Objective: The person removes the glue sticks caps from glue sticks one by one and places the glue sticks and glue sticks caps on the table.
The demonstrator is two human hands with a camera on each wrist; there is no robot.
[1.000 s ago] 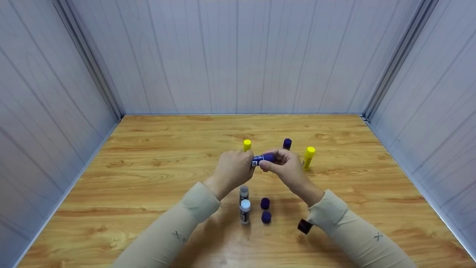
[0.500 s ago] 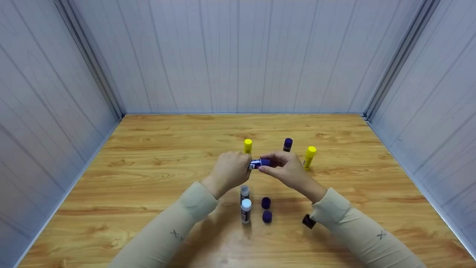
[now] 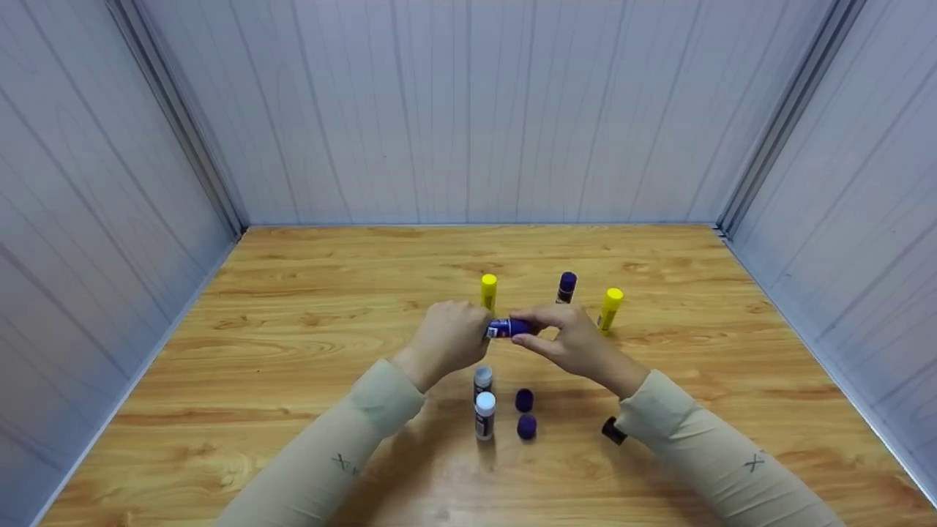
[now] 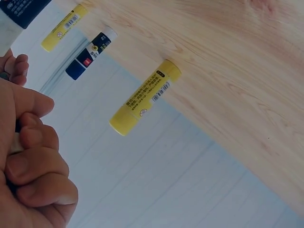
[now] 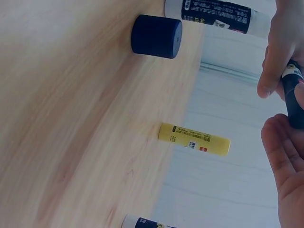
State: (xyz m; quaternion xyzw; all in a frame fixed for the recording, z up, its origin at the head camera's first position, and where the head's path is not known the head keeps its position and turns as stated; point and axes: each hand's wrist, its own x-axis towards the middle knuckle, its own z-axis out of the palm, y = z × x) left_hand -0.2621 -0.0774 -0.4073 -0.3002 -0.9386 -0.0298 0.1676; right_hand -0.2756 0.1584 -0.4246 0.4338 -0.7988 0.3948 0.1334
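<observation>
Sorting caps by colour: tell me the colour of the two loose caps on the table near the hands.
Dark blue: both loose caps match, clearest in the head view.

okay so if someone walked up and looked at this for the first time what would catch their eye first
Most likely the two hands meeting above the middle of the wooden table: the left hand and right hand both grip one blue glue stick held crosswise between them. Next, the yellow glue sticks standing upright just beyond the hands, then the two uncapped sticks and loose blue caps between the forearms.
</observation>
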